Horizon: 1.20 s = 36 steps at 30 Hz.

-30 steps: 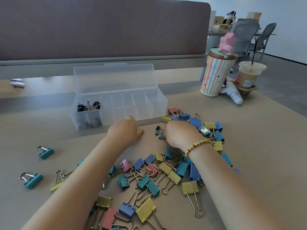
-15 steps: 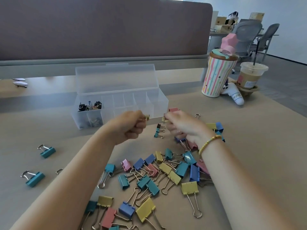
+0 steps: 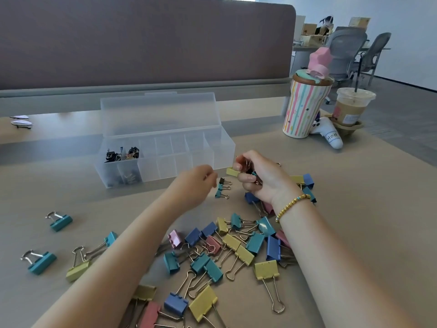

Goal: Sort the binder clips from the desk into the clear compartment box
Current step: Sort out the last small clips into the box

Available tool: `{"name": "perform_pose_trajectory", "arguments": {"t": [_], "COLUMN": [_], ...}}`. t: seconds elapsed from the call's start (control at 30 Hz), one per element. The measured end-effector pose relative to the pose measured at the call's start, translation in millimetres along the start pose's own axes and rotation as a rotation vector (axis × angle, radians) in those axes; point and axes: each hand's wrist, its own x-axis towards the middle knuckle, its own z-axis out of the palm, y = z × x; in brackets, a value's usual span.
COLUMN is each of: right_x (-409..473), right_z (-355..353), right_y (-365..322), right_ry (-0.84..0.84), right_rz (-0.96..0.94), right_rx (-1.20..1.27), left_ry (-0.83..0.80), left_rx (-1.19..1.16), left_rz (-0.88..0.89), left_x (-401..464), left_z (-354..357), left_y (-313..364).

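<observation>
Clear compartment box open, mostly empty, small clips far-left compartments. Clip pile on desk nearby. R hand pinches yellow binder clip plus a few. L hand curled, contents can't tell. Clips light, stiff, springy: grab painted body, wire handles snag.

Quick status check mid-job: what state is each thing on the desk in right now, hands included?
Box: lid open, upright; small dark clips in the left compartments, the rest look empty.
Right hand: raised, closed on several clips, a yellow clip sticking out.
Left hand: fingers curled; contents hidden.
Clip pile: loose on the desk, unsorted.
Striped tumbler: upright, lidded.
Iced drink: upright, lidded, straw in.
</observation>
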Motion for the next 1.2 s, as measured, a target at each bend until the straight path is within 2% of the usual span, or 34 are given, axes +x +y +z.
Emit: {"name": "perform_pose_trajectory", "arguments": {"t": [0.07, 0.17, 0.33, 0.43, 0.5, 0.63, 0.77, 0.83, 1.03, 1.2], "right_x": [0.2, 3.2, 4.4, -1.3, -2.2, -3.6, -3.4, -2.6, -2.2, 0.9], "right_z": [2.8, 5.5, 5.5, 12.3, 15.3, 16.0, 16.9, 16.9, 15.8, 15.9], "right_y": [1.5, 3.4, 6.9, 7.9, 9.5, 14.6, 17.6, 18.9, 16.3, 18.4], "right_ry": [0.018, 0.118, 0.206, 0.238, 0.250, 0.129, 0.049, 0.026, 0.022, 0.049], "right_rz": [-0.011, -0.048, -0.097, -0.141, -0.215, -0.268, -0.282, -0.292, -0.279, -0.294], "right_rx": [-0.082, -0.128, -0.293, -0.690, -0.953, -1.385, -1.784, -1.843, -1.830, -1.844], "left_ry": [0.097, 0.174, 0.091, 0.066, 0.080, 0.122, -0.068, -0.133, -0.129, -0.184], "left_rx": [0.256, 0.373, 0.585, 0.597, 0.516, 0.394, 0.475, 0.512, 0.519, 0.665], "left_rz": [0.024, -0.014, -0.044, -0.011, 0.021, 0.046, 0.130, 0.162, 0.184, 0.210], "left_x": [-0.8, -1.4, 0.1, 2.9, 4.0, 6.6, -0.8, -2.5, -3.8, -1.9], "left_z": [9.3, 14.1, 10.7, 5.1, 0.0, -16.9, -21.8, -16.9, -18.0, -10.1], "left_y": [-1.8, -1.8, -2.7, -9.4, -15.7, -23.5, -18.2, -16.9, -20.9, -21.3]}}
